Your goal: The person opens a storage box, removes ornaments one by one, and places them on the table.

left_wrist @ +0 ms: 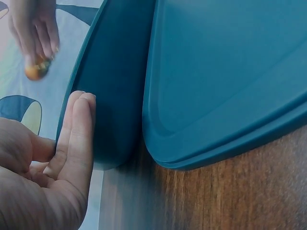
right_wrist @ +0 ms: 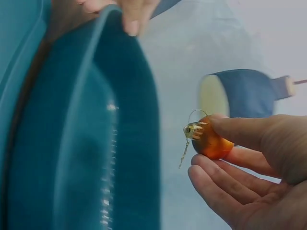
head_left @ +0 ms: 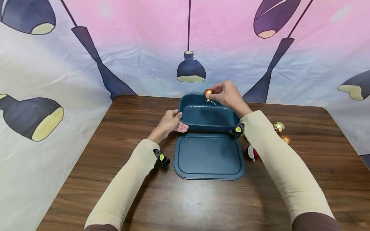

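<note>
A deep teal-blue box (head_left: 209,117) stands on the table with its inside facing up. My left hand (head_left: 171,121) pinches its left end, thumb over the rim and fingers along the outer wall. In the left wrist view those fingers (left_wrist: 79,129) lie nearly straight against the wall. Above the far part of the box, my right hand (head_left: 228,94) holds an orange Christmas ball (head_left: 208,92) between thumb and fingertips. The ball (right_wrist: 213,141) has a gold cap, a wire loop and a short dangling cord in the right wrist view.
A matching flat lid (head_left: 209,157) lies directly in front of the box. Beside my right forearm are more Christmas balls: a shiny gold one (head_left: 278,127), an orange one (head_left: 286,139) and a red-and-white one (head_left: 252,152). A lamp-printed cloth (head_left: 156,61) hangs behind the table.
</note>
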`<state>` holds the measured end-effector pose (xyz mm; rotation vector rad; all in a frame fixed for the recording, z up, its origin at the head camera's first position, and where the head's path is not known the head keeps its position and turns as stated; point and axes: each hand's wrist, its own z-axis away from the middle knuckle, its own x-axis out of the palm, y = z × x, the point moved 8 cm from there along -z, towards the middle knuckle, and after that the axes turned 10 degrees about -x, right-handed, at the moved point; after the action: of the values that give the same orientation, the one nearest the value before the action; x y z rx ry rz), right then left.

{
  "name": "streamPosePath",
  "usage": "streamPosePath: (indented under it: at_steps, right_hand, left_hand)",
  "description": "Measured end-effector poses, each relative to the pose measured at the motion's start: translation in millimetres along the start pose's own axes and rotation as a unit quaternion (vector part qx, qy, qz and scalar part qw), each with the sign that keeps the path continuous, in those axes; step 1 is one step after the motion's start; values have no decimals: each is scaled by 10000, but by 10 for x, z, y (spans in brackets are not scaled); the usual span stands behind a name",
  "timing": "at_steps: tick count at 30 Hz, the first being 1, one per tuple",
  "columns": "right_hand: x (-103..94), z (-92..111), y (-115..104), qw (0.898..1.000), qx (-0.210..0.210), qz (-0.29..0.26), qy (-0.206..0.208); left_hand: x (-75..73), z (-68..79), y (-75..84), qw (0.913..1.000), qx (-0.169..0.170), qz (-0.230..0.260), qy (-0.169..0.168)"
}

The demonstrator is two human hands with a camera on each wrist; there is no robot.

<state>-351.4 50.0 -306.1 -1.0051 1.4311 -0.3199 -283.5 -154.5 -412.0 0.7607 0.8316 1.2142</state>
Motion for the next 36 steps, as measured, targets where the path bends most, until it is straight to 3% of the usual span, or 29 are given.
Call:
streamPosePath:
  at_steps: [8,13,21,27,36]
  right_hand:
    - [-468,303,-90,9977,-372,559,12]
    - [-721,525,-35,9963,-524,658,168]
    - [-1010,898,242,9953,-5,952,-185]
    - [-1161,1213,454,9902,51,1353,-352]
    - [-1211,1722,920,9866,237,1528,-518]
  left_hand:
    - [-7,6,-3,9999,96,-24,-18]
    - [-18,-6,1,9999,111,-47,-31]
    - [-65,-15,10,10000,89,-5,-42]
    - [-64,-19,4,9999,91,-70,-38]
    - [-57,-24,-8,9999,70,-63,-67]
